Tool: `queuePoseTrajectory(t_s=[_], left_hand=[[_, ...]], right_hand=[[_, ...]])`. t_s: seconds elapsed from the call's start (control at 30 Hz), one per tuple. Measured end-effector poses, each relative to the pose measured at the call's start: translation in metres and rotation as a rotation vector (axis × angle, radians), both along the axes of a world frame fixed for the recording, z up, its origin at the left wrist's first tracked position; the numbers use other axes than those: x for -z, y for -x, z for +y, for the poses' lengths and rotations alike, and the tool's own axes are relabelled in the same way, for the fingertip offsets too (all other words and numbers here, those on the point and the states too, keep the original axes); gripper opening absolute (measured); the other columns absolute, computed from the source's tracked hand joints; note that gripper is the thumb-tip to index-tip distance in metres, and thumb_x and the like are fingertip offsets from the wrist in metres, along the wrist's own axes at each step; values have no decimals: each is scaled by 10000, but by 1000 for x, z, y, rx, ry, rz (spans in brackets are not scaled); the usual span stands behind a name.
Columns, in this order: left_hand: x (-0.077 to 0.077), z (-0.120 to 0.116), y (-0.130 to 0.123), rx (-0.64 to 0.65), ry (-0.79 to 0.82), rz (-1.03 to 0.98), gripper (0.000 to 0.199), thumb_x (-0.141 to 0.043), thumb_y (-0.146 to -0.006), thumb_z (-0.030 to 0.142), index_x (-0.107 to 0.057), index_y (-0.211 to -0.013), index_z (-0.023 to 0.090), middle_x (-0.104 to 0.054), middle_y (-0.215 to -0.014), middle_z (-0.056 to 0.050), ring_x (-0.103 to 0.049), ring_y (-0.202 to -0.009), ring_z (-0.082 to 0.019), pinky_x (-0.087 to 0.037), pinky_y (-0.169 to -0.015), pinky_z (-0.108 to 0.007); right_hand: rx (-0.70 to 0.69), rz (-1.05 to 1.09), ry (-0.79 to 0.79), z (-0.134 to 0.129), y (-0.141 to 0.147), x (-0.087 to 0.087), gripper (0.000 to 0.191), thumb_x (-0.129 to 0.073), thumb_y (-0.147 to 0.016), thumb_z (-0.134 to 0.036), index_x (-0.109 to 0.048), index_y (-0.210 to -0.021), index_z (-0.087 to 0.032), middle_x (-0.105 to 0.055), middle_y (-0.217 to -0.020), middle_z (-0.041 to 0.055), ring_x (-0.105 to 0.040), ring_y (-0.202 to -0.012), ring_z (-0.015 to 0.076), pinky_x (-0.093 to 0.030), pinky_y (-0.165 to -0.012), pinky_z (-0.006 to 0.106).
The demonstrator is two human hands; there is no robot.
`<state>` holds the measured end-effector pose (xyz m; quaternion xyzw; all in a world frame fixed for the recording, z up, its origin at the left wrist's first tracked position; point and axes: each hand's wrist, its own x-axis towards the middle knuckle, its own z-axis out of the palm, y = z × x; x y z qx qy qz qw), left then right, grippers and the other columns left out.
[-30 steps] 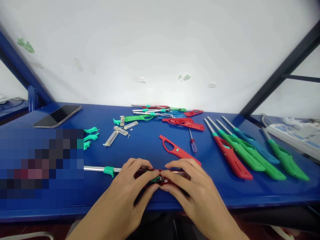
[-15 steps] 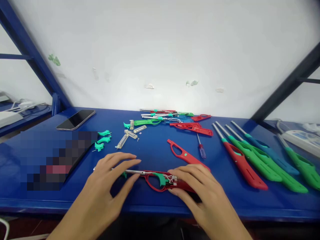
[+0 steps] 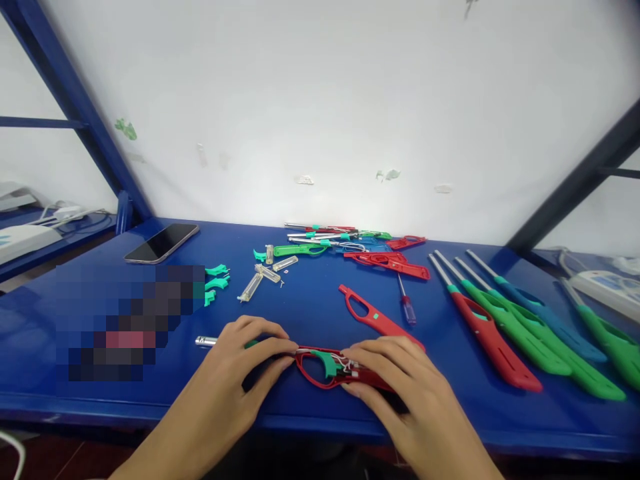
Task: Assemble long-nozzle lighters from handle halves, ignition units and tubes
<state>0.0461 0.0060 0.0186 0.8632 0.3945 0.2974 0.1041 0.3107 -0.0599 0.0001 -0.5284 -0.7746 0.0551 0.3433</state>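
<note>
An opened red gas lighter point(image 3: 313, 381) lies at the table's front edge, its inside facing up. Its green trigger point(image 3: 329, 364) and thin white wires show within the shell. My left hand point(image 3: 235, 367) pinches the front end of the lighter, where the metal tube joins the shell. The tube's silver tip point(image 3: 205, 341) sticks out to the left beyond that hand. Fingers and thumb of my right hand point(image 3: 405, 373) grip the handle end from both sides and cover most of it. Just behind lies a loose red shell half point(image 3: 380, 321).
A small screwdriver point(image 3: 409, 310) lies behind the shell half. Several whole lighters point(image 3: 500, 340) line the right side. Opened lighters point(image 3: 320, 237) are piled by the wall. Clear fuel tanks point(image 3: 251, 287), green triggers point(image 3: 216, 283) and a phone point(image 3: 163, 242) lie on the left.
My left hand has moved right along the tube and its fingertips have closed at the shell's front end, baring the tube's tip. My right hand stays on the handle. The view has shifted slightly.
</note>
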Motion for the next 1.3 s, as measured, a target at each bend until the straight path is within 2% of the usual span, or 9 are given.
queuePoseTrajectory(t_s=[0.33, 0.5, 0.67, 0.77, 0.87, 0.97, 1.07, 1.17, 1.3], left_hand=[[-4, -3, -1, -87, 17, 17, 241, -533, -1080, 351, -745, -1190, 315, -730, -1173, -47, -644, -1160, -264, -560, -1036, -476], [0, -2, 1, -146, 54, -16, 250, -531, -1077, 373, -720, -1229, 314, -702, -1237, -58, -627, -1209, -275, -565, -1032, -497], [5, -4, 0, -201, 26, -85, 340, -514, -1075, 344, -607, -1402, 354, -658, -1324, -65, -618, -1248, -280, -582, -1028, -503], [7, -7, 0, -227, 4, -77, 367, -505, -1071, 340, -573, -1431, 364, -614, -1404, -72, -557, -1352, -304, -548, -1090, -557], [8, -10, 1, -227, -27, -16, 506, -516, -1067, 406, -433, -1566, 374, -460, -1613, -88, -387, -1524, -361, -460, -1164, -645], [8, -13, 2, -219, -74, 37, 738, -486, -1068, 513, -134, -1697, 356, -183, -1778, -114, -146, -1621, -442, -366, -1177, -744], [7, -14, 2, -197, -133, 59, 906, -487, -1036, 626, 24, -1710, 301, -35, -1795, -160, -44, -1617, -495, -301, -1169, -792], [5, -14, 1, -181, -154, 86, 953, -501, -1021, 650, 61, -1706, 299, -43, -1789, -170, -66, -1609, -500, -317, -1159, -786], [4, -15, 3, -181, -147, 112, 1004, -507, -999, 692, 77, -1704, 280, -134, -1771, -198, -135, -1591, -520, -384, -1118, -784]], right_hand=[[82, -19, -91, -3, -2, 2, 221, -652, -1028, -404, -706, -1239, -365, -731, -1255, 26, -710, -1147, 285, -615, -948, 452], [137, 18, -138, -2, -4, 3, 172, -622, -1036, -366, -718, -1175, -331, -559, -1409, 83, -687, -1155, 259, -638, -922, 409], [211, 28, -203, -1, -4, 2, 110, -646, -1010, -368, -708, -1057, -290, -456, -1422, 108, -624, -1286, 317, -650, -925, 446], [269, 31, -165, -2, -3, -1, 165, -633, -1010, -422, -714, -1092, -305, -381, -1556, 91, -596, -1329, 342, -670, -906, 467], [254, 3, -144, 4, -3, -9, 217, -621, -1013, -450, -715, -1178, -344, -291, -1656, 55, -646, -1254, 323, -688, -873, 479], [221, -59, -173, 21, -2, -25, 238, -612, -1020, -447, -722, -1215, -366, -219, -1713, 31, -609, -1307, 350, -641, -967, 573], [143, -155, -148, 52, 3, -48, 266, -620, -1023, -447, -715, -1255, -360, -154, -1754, 23, -415, -1504, 395, -532, -1095, 651], [40, -243, -152, 89, 12, -70, 235, -616, -1029, -379, -734, -1225, -326, -212, -1756, 31, -310, -1575, 394, -418, -1178, 692], [-60, -403, -93, 135, 29, -88, 235, -581, -1049, -289, -739, -1216, -239, -240, -1757, 98, -364, -1564, 347, -377, -1238, 595]])
